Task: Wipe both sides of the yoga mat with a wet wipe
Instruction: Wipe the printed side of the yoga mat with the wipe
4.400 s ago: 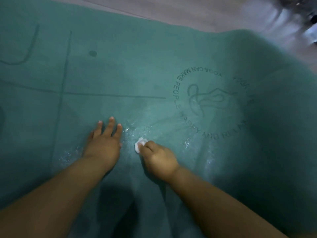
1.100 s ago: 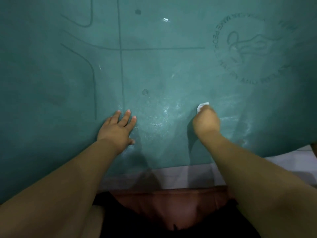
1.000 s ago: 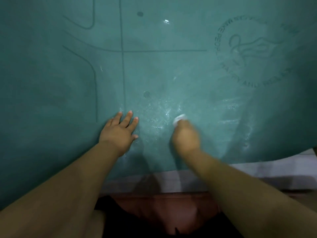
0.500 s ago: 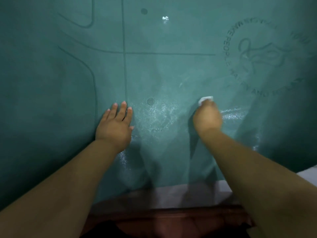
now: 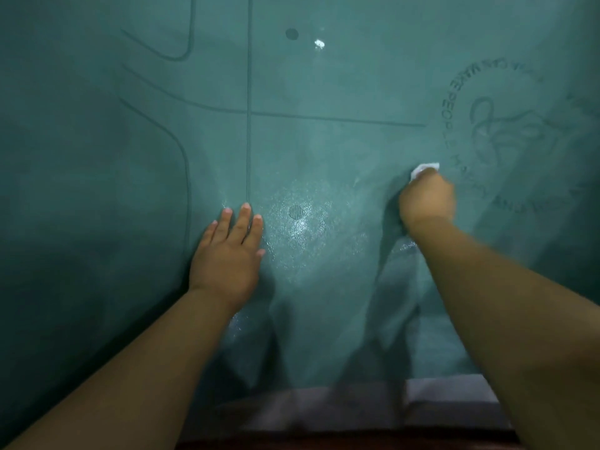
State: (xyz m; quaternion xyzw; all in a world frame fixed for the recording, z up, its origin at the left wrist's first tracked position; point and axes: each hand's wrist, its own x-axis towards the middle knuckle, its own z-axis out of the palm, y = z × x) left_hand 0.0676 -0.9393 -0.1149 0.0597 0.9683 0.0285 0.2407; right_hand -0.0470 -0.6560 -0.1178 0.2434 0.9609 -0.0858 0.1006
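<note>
A teal yoga mat (image 5: pixel 324 141) with dark alignment lines fills nearly the whole view. A round printed logo with lettering (image 5: pixel 506 134) sits at its right. My left hand (image 5: pixel 229 254) lies flat on the mat, fingers straight and together, beside a wet, shiny patch (image 5: pixel 302 228). My right hand (image 5: pixel 427 198) is curled around a small white wet wipe (image 5: pixel 425 167), which sticks out past the fingers and presses on the mat just left of the logo.
The mat's near edge (image 5: pixel 324 386) runs along the bottom, with a strip of pale floor (image 5: pixel 454 394) and a reddish-brown surface (image 5: pixel 292 441) below it. A small bright glint (image 5: pixel 319 43) shows on the mat near the top.
My right hand with the wipe swept left toward my left hand, then back right and farther up the mat near the logo. My left hand stays flat in about the same spot.
</note>
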